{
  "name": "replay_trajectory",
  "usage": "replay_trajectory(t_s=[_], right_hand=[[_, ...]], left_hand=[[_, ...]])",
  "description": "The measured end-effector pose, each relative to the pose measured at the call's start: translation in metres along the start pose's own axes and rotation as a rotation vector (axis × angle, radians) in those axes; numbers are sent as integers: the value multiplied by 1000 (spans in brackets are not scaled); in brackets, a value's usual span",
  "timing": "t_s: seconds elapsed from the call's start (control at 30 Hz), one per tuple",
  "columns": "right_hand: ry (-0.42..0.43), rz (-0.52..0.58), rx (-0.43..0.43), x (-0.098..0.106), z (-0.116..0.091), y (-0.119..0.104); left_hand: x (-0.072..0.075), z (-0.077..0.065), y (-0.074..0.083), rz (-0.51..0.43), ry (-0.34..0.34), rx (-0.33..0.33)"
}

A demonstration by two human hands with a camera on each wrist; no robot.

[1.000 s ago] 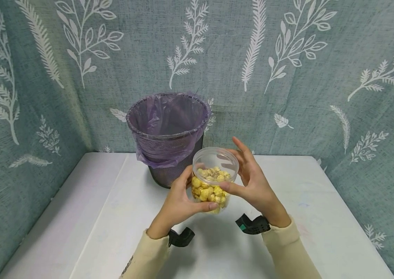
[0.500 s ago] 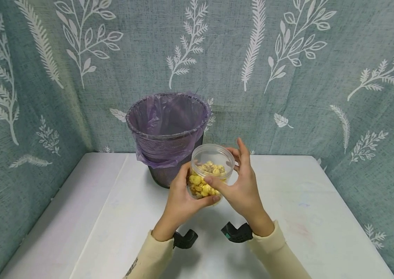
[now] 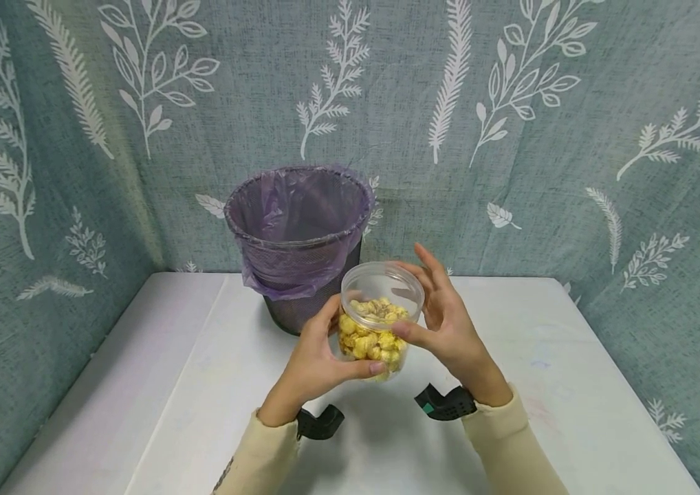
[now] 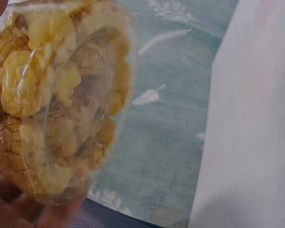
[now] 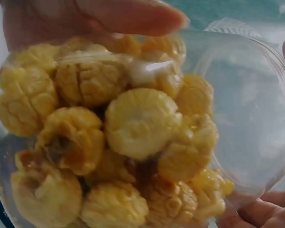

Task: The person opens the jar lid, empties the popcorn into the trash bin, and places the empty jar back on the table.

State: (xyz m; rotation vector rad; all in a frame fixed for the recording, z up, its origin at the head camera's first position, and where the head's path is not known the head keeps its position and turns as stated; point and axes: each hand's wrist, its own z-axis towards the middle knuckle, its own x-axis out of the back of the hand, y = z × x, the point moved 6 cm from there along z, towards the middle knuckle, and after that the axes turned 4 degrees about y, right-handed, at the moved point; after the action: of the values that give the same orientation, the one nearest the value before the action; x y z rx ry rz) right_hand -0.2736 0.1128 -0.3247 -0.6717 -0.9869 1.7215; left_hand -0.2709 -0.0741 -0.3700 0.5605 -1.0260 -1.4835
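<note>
We saw a clear round jar, yellow popcorn filling its lower part, see-through wall above. We logged it roughly upright, off the tabletop, left hand around its lower body, right hand at the rim. We couldn't tell whether it was lidded.
</note>
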Motion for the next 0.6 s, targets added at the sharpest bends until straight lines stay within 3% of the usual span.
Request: replay_trajectory(t_s=[0.1, 0.3, 0.4, 0.5, 0.6], right_hand=[[15, -29, 23, -1, 0, -2], [186, -362, 75, -10, -3, -5], [226, -461, 101, -14, -4, -6], [225, -455, 119, -14, -4, -5], [181, -358, 111, -11, -3, -4]], left_hand=[[-1, 0, 0, -4, 15, 5], [-2, 0, 0, 55, 112, -12], [-1, 1, 0, 78, 133, -22], [-1, 1, 0, 87, 127, -20], [1, 0, -1, 61, 89, 4]])
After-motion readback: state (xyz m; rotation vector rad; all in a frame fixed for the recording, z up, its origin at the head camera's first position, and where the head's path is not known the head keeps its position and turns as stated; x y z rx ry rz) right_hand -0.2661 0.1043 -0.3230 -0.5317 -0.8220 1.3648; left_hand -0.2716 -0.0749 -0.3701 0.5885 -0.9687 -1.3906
